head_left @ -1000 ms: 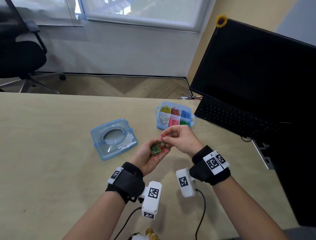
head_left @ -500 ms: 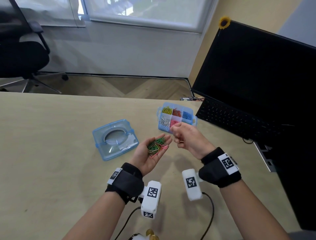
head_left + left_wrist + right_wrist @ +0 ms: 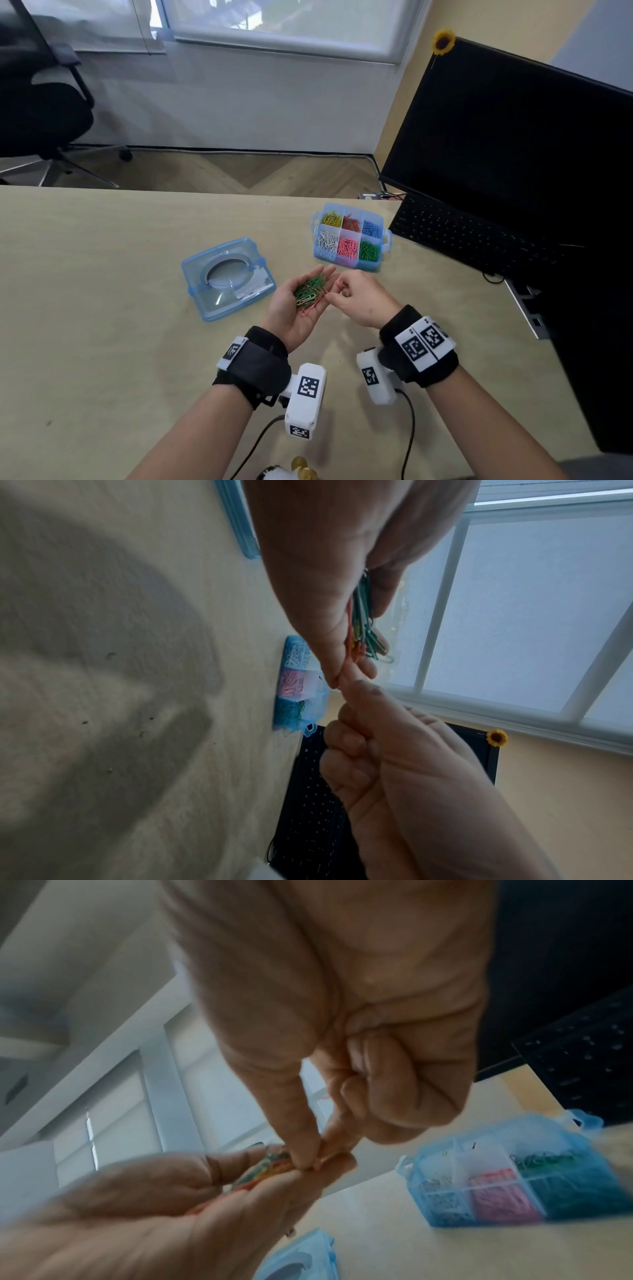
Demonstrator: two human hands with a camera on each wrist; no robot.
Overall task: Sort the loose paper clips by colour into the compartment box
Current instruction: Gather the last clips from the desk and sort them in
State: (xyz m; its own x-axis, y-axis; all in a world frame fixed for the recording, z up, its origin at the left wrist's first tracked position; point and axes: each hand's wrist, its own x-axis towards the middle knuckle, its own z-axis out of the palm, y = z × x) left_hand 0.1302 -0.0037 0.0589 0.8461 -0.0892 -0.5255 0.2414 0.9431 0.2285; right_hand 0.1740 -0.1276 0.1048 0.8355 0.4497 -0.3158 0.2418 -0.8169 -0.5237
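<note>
Clips (image 3: 311, 291) lie in the cupped left hand (image 3: 297, 306), just near of the box (image 3: 383, 257). Right hand (image 3: 359, 298) pinches a pink clip at the pile's edge, nearer the box.

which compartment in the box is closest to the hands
The pink-clip compartment, middle of the near row in the compartment box. It lies between the white and green ones, nearest the right hand pinching over the left hand.
</note>
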